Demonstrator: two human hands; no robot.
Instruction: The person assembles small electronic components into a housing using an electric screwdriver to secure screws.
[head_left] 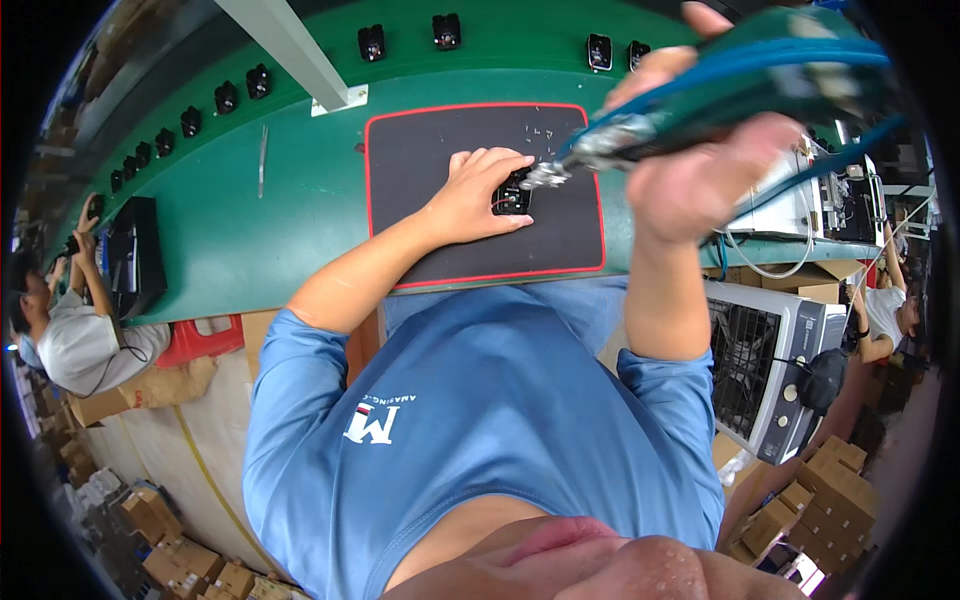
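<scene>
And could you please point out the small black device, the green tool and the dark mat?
Small black device (514, 200): head view, its visible face.
Green tool (745, 97): head view, its blurred body.
Dark mat (560, 228): head view, bare surface.

Green tool (735, 103) at black device (513, 200)

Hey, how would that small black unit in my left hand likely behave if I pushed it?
The black unit looks boxy, so it would probably slide rather than roll. It fits between the thumb and fingers of your left hand, so it may be fairly light.
</scene>
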